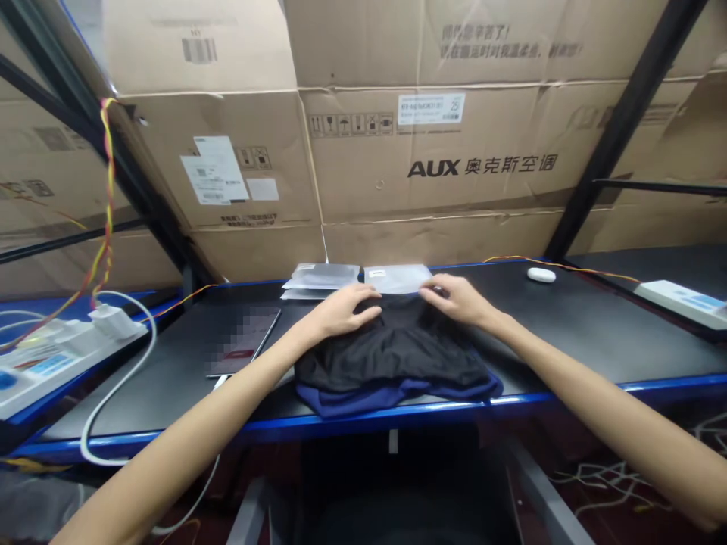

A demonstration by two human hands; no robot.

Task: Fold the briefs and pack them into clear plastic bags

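Observation:
A black garment with a dark blue layer (391,356) lies spread on the table, its blue edge overlapping the front rim; its exact kind is unclear. At its upper left, my left hand (346,309) rests with thumb and fingers apart, touching the cloth. My right hand (457,300) has thumb and fingertips closed at the upper right edge of the garment. Just beyond the hands sits a translucent plastic packet (397,278) with a small label. A small stack of similar packets (321,277) lies to its left.
A phone (244,344) with a white cable lies left on the black table (568,333). Power strips (62,352) stand at both sides. A white earbud case (541,275) is at the back right. Cardboard (363,182) walls the back between dark metal posts (625,129).

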